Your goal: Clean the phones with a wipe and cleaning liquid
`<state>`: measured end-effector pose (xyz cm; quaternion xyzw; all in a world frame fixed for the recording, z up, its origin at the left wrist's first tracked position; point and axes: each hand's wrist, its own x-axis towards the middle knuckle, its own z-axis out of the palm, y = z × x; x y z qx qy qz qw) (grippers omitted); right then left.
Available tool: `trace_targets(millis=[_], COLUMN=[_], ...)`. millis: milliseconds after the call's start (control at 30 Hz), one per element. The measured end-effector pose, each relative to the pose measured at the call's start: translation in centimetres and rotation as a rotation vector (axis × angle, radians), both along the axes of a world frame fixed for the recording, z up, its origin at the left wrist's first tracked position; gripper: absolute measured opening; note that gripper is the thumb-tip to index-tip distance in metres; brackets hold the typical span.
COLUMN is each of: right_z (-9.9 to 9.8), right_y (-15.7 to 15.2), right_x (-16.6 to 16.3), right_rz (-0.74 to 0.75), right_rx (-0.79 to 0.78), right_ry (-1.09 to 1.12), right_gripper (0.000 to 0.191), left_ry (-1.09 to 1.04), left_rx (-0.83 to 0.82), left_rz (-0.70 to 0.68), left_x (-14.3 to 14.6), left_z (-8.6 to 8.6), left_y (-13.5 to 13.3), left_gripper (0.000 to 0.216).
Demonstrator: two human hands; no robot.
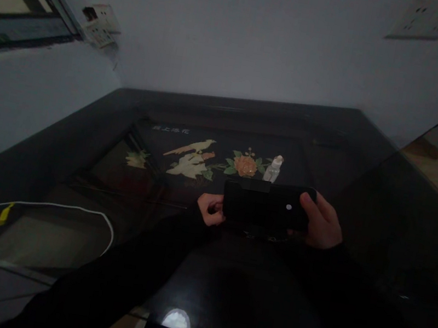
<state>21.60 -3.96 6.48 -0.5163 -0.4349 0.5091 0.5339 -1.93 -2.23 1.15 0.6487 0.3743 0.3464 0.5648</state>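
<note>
A black phone [256, 206] is held sideways over the dark table, with a small white round mark showing toward its right end. My right hand [326, 223] grips that right end, the thumb pressed on the face near the edge and the other fingers mostly hidden behind. At the opposite end, my left hand [212, 209] has its fingers curled in against the phone's left edge. Just beyond the phone stands a small clear bottle [273, 170] with a white top; its base is hidden by the phone.
The glossy dark table [95, 128] bears a bird-and-flower picture [202, 164]. A white cable [66, 207] with a yellow tag [5, 214] curves across the left side. Wall sockets [103, 23] are at the left, more sockets [427, 19] at upper right.
</note>
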Motion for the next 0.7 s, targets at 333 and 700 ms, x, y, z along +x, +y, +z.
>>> trace_targets(millis=[333, 700], right_z=[-1.5, -0.8], right_y=[1.3, 0.8], right_x=[0.8, 0.6], right_rz=[0.053, 0.031], right_rx=[-0.049, -0.026], right_ry=[-0.041, -0.254], right_gripper=[0.029, 0.033], left_ry=[-0.092, 0.027], left_rx=[-0.038, -0.041], left_rz=[-0.025, -0.144], left_x=[0.1, -2.0], left_z=[0.8, 1.4], left_y=[-0.5, 1.2], left_gripper=[0.037, 0.031])
